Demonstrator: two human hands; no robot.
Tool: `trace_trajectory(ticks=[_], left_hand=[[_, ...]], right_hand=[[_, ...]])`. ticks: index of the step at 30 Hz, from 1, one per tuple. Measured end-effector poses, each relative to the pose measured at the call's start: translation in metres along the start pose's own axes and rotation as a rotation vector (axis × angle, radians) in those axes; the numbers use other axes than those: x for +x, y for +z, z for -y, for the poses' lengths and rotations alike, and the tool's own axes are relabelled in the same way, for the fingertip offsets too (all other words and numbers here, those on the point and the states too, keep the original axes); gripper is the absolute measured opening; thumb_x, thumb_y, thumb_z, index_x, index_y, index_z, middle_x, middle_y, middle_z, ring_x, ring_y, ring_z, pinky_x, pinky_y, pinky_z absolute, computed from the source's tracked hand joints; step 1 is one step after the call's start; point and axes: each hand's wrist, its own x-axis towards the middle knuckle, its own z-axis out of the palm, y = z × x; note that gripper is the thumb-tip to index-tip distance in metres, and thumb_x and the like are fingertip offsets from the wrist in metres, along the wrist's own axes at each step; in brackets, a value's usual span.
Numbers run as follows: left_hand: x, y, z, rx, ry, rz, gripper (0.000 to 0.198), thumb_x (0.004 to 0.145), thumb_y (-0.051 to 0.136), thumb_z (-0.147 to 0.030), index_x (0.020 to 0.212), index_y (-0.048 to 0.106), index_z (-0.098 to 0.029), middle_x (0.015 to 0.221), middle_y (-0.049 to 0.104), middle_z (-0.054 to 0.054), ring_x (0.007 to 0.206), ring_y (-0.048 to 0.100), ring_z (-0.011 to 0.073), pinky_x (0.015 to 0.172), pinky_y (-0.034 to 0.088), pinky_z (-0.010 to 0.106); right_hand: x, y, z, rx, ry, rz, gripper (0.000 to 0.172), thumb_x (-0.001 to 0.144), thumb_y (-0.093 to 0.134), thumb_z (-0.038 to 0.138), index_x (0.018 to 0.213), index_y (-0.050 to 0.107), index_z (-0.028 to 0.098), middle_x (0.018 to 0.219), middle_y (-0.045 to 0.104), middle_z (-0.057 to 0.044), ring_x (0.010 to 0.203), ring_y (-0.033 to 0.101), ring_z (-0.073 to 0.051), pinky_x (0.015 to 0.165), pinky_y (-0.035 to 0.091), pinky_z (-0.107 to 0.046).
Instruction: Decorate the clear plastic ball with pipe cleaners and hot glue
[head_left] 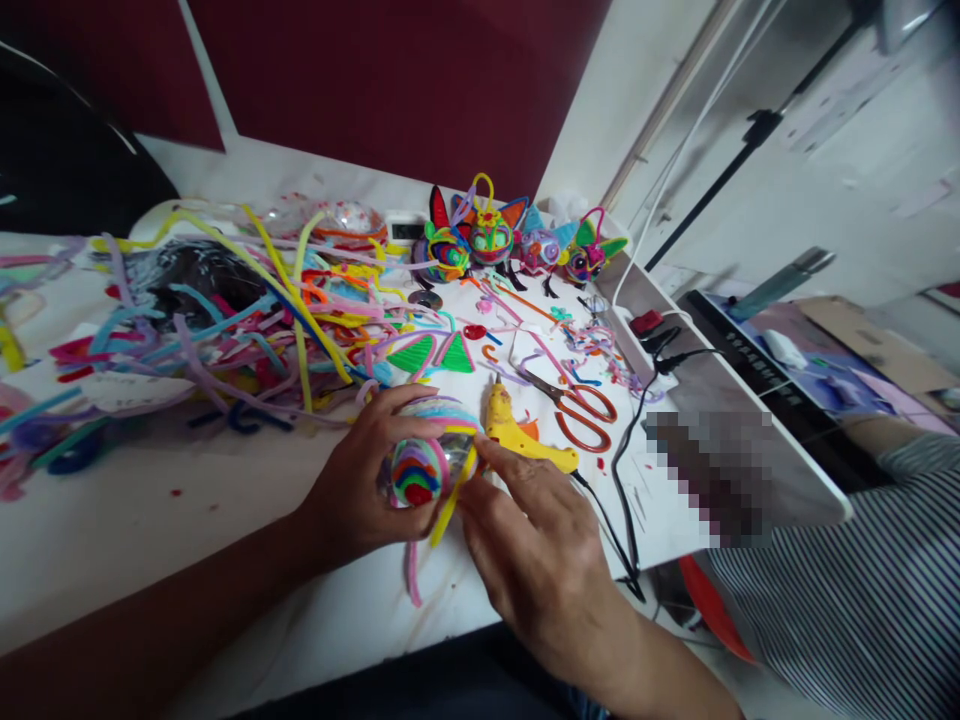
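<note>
We find the left hand (358, 490) gripping a pipe-cleaner-wrapped ball (425, 455) – the right hand (536, 545) pinches, apparently, its yellow pipe cleaner (455, 500), glue gun (517, 432) just beside.

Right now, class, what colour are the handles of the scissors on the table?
Red; the scissors show best in the head view.

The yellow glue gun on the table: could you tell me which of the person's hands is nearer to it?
Right. The right hand lies just in front of the glue gun; the left hand, gripping the ball, sits farther left.
</note>
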Motion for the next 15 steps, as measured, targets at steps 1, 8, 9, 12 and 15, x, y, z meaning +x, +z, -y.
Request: trace_trajectory(ticks=[1,8,9,12,15], left_hand=[[-0.0001,-0.0001,-0.0001,0.004,0.001,0.006,0.048,0.078,0.071,-0.015,0.119,0.050,-0.025,0.136,0.054,0.013,0.130,0.055,0.0303,0.107,0.047,0.051],[-0.0030,-0.0004,0.0033,0.023,-0.004,0.027,0.054,0.077,0.076,-0.021,0.124,0.049,-0.026,0.139,0.052,0.014,0.132,0.054,0.0318,0.107,0.048,0.052],[-0.0034,-0.0002,0.0038,0.033,-0.010,0.026,0.055,0.077,0.076,-0.021,0.124,0.049,-0.027,0.140,0.052,0.013,0.132,0.054,0.0320,0.108,0.048,0.053],[-0.0039,0.0000,0.0038,0.055,-0.019,0.014,0.053,0.076,0.076,-0.022,0.122,0.050,-0.028,0.139,0.053,0.013,0.130,0.056,0.0322,0.108,0.048,0.053],[-0.0029,-0.0002,0.0019,0.064,-0.023,0.001,0.052,0.074,0.077,-0.022,0.120,0.052,-0.027,0.137,0.055,0.013,0.129,0.057,0.0329,0.106,0.050,0.052]], right_hand=[[-0.0008,0.0007,-0.0001,-0.007,0.004,-0.001,0.014,0.095,0.061,0.014,0.107,0.069,0.011,0.121,0.071,-0.025,0.100,0.073,-0.030,0.081,0.061,-0.044],[-0.0062,0.0052,0.0008,-0.085,-0.010,0.022,0.021,0.097,0.054,0.010,0.115,0.066,0.013,0.126,0.068,-0.024,0.107,0.070,-0.032,0.085,0.058,-0.045],[-0.0066,0.0056,0.0011,-0.094,-0.019,0.022,0.023,0.099,0.051,0.011,0.117,0.065,0.013,0.127,0.068,-0.024,0.110,0.069,-0.032,0.087,0.057,-0.045],[-0.0070,0.0069,0.0019,-0.107,-0.035,0.004,0.026,0.101,0.045,0.012,0.120,0.064,0.013,0.126,0.068,-0.025,0.112,0.069,-0.032,0.088,0.057,-0.045],[-0.0065,0.0077,0.0019,-0.101,-0.035,-0.007,0.025,0.101,0.045,0.012,0.117,0.064,0.012,0.125,0.068,-0.025,0.110,0.069,-0.032,0.086,0.057,-0.044]])
